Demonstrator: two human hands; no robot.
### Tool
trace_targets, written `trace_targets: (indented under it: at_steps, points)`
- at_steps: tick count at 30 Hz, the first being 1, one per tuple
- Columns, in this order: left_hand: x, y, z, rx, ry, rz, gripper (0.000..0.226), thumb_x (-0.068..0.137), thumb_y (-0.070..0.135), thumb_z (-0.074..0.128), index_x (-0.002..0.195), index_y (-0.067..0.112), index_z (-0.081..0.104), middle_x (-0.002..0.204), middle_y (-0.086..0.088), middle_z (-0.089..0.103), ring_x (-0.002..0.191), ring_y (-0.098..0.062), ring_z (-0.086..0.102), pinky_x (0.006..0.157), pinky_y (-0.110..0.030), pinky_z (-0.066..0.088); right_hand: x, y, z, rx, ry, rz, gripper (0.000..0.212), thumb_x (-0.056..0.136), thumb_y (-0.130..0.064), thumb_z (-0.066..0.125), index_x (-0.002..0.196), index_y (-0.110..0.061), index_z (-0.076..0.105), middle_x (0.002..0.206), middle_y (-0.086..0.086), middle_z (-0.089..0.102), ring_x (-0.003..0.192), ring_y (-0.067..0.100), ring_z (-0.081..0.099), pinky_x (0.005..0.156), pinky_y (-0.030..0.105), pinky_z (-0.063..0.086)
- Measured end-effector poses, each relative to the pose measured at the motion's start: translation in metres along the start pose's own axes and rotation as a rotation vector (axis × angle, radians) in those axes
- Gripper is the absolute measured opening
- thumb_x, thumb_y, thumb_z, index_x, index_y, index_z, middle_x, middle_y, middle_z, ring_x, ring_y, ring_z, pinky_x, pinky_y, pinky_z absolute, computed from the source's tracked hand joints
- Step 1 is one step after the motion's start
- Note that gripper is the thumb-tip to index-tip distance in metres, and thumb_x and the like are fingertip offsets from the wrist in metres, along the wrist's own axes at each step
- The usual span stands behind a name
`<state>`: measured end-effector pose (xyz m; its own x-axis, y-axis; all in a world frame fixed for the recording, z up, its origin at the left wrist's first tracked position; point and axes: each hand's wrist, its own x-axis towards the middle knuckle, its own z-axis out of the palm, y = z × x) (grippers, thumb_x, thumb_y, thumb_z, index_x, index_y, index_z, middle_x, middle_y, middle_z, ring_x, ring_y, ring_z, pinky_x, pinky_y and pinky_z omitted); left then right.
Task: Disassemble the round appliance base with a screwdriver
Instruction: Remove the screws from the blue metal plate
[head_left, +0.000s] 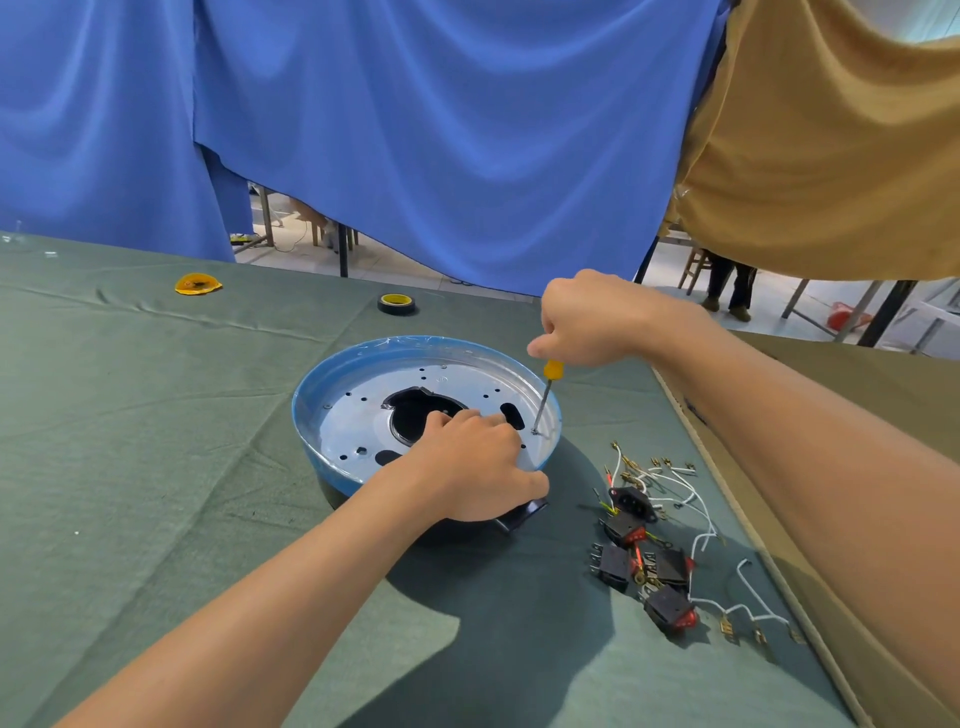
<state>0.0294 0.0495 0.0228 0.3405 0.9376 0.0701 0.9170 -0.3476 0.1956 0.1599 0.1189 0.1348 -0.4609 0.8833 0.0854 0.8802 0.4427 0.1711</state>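
The round appliance base (332, 415) lies upside down on the green cloth, with a blue rim and a silver metal plate (457, 382) pierced by holes and a large dark opening. My left hand (475, 465) grips its near rim, fingers curled over the plate and thumb outside the wall. My right hand (584, 319) holds the yellow-handled screwdriver (545, 397) nearly upright. Its tip sits on a screw (535, 431) at the plate's right edge.
Black rocker switches (631, 530) with red buttons and white wires (691, 493) lie to the right of the base. A roll of tape (396, 303) and a yellow disc (197, 284) sit farther back. A brown cardboard sheet (852, 395) borders the table's right side.
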Motion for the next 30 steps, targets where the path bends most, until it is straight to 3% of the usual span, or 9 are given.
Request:
trace_targets:
  at_steps: [2, 6, 10, 14, 17, 20, 25, 28, 30]
  points:
    - [0.0, -0.001, 0.0, 0.0, -0.007, 0.007, 0.04, 0.088, 0.051, 0.042, 0.086, 0.013, 0.055, 0.084, 0.004, 0.039, 0.095, -0.024, 0.039, 0.083, -0.041, 0.026, 0.0, -0.004, -0.002, 0.005, -0.016, -0.005, 0.037, 0.081, -0.027, 0.061, 0.055, -0.011, 0.041, 0.054, 0.005, 0.041, 0.056, 0.024, 0.038, 0.05, 0.031, 0.032]
    - [0.001, -0.002, -0.001, -0.001, -0.02, 0.013, 0.043, 0.088, 0.051, 0.042, 0.091, 0.012, 0.059, 0.089, 0.001, 0.043, 0.096, -0.025, 0.04, 0.081, -0.042, 0.026, -0.002, -0.002, -0.013, 0.05, -0.109, -0.012, 0.019, 0.076, -0.031, 0.07, 0.069, -0.014, 0.069, 0.052, -0.003, 0.066, 0.061, 0.017, 0.061, 0.055, 0.028, 0.048]
    - [0.001, -0.005, -0.002, 0.012, -0.046, 0.01, 0.055, 0.081, 0.057, 0.036, 0.1, 0.013, 0.062, 0.104, -0.002, 0.052, 0.107, -0.028, 0.045, 0.084, -0.043, 0.028, -0.003, 0.007, -0.017, 0.11, -0.204, -0.015, 0.016, 0.075, -0.033, 0.076, 0.076, -0.02, 0.068, 0.051, -0.008, 0.065, 0.055, 0.011, 0.06, 0.051, 0.021, 0.042]
    - [0.002, -0.007, -0.002, 0.009, -0.068, 0.014, 0.071, 0.071, 0.06, 0.029, 0.114, 0.016, 0.063, 0.124, -0.003, 0.055, 0.119, -0.029, 0.046, 0.09, -0.046, 0.029, 0.002, 0.008, -0.008, 0.088, -0.202, 0.052, 0.048, 0.087, -0.054, 0.056, 0.066, -0.011, 0.064, 0.054, 0.001, 0.061, 0.049, 0.017, 0.051, 0.049, 0.024, 0.041]
    - [0.003, -0.008, -0.001, 0.034, -0.078, 0.02, 0.073, 0.071, 0.061, 0.027, 0.117, 0.015, 0.062, 0.129, -0.004, 0.055, 0.12, -0.029, 0.047, 0.093, -0.047, 0.029, 0.004, 0.008, -0.008, 0.046, -0.227, 0.086, 0.052, 0.091, -0.046, 0.05, 0.054, -0.014, 0.066, 0.044, -0.003, 0.056, 0.039, 0.012, 0.044, 0.045, 0.022, 0.037]
    - [0.003, -0.008, -0.001, 0.069, -0.064, 0.039, 0.07, 0.072, 0.061, 0.026, 0.108, 0.015, 0.064, 0.119, -0.004, 0.06, 0.111, -0.028, 0.052, 0.091, -0.045, 0.032, 0.005, 0.008, -0.012, 0.047, -0.249, 0.066, 0.037, 0.083, -0.038, 0.064, 0.054, -0.015, 0.064, 0.05, 0.001, 0.056, 0.046, 0.016, 0.043, 0.046, 0.024, 0.037]
    - [0.003, -0.008, 0.0, 0.068, -0.026, 0.041, 0.057, 0.072, 0.058, 0.03, 0.087, 0.013, 0.061, 0.09, -0.001, 0.054, 0.093, -0.029, 0.052, 0.078, -0.04, 0.029, 0.004, 0.01, -0.018, 0.173, -0.255, -0.002, 0.01, 0.074, -0.027, 0.079, 0.073, -0.022, 0.071, 0.067, 0.002, 0.067, 0.058, 0.013, 0.057, 0.045, 0.018, 0.042]
    - [0.003, -0.008, 0.0, 0.076, -0.026, 0.043, 0.056, 0.071, 0.059, 0.03, 0.088, 0.014, 0.061, 0.09, -0.001, 0.055, 0.093, -0.029, 0.052, 0.079, -0.041, 0.031, 0.005, 0.01, -0.016, 0.204, -0.25, -0.004, 0.008, 0.074, -0.027, 0.079, 0.075, -0.025, 0.071, 0.067, -0.002, 0.064, 0.059, 0.013, 0.055, 0.043, 0.018, 0.041]
    - [0.003, -0.008, -0.001, 0.073, -0.026, 0.043, 0.057, 0.071, 0.058, 0.03, 0.089, 0.014, 0.061, 0.091, -0.002, 0.056, 0.093, -0.029, 0.053, 0.077, -0.041, 0.03, 0.004, 0.007, -0.014, 0.156, -0.268, 0.029, 0.029, 0.08, -0.046, 0.07, 0.076, -0.017, 0.069, 0.065, 0.002, 0.063, 0.055, 0.016, 0.052, 0.045, 0.021, 0.041]
